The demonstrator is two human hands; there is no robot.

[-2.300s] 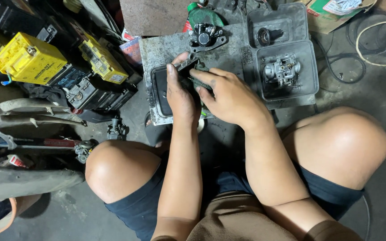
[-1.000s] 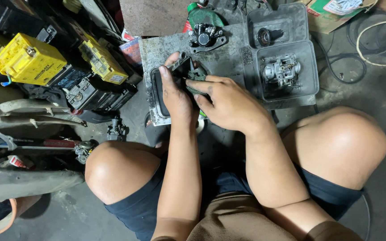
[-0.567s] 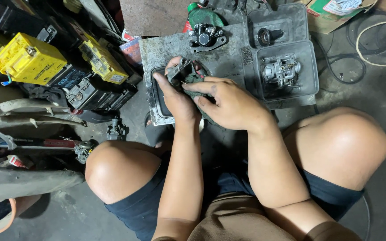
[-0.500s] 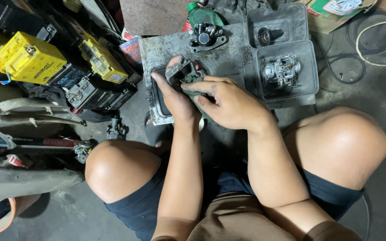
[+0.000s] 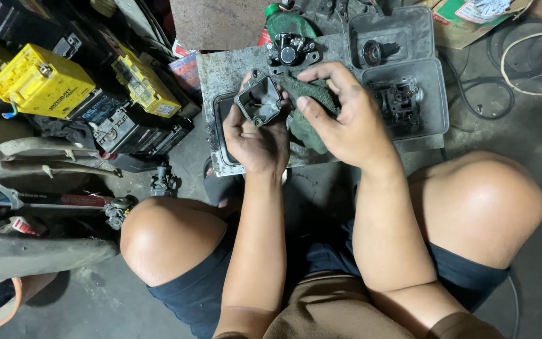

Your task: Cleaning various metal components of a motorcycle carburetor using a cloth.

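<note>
- The stained grey metal slab (image 5: 221, 72) lies flat beyond and under both hands, serving as the work surface on the dirty concrete floor.
- The grey moulded plastic tray (image 5: 431, 94) with two compartments sits just past the right hand, to its outer side; its nearer compartment holds a dark metal carburettor body (image 5: 398, 97), and its farther compartment holds a small round metal part (image 5: 373, 53).
- The yellow box-shaped battery (image 5: 42, 81) stands well away from the left hand, on its outer side, and a smaller yellow battery (image 5: 145, 85) lies between that box and the slab.
- The right hand (image 5: 343, 119) is closed around a crumpled dark green rag (image 5: 305, 110), with the thumb and forefinger pinching the cloth and pressing it against the part held in the other hand.
- The left hand (image 5: 258, 135) grips a small dark square metal bowl-shaped cover (image 5: 258, 100) between thumb and fingers, holding it lifted above the slab with its open hollow side tilted up towards the camera.
- The rag touches the edge of the cover on the side nearer the right hand.
- A black metal part with a round centre (image 5: 288, 50) rests on the slab just beyond the fingertips of both hands.
- A green plastic bottle (image 5: 286, 22) stands just past that part.
</note>
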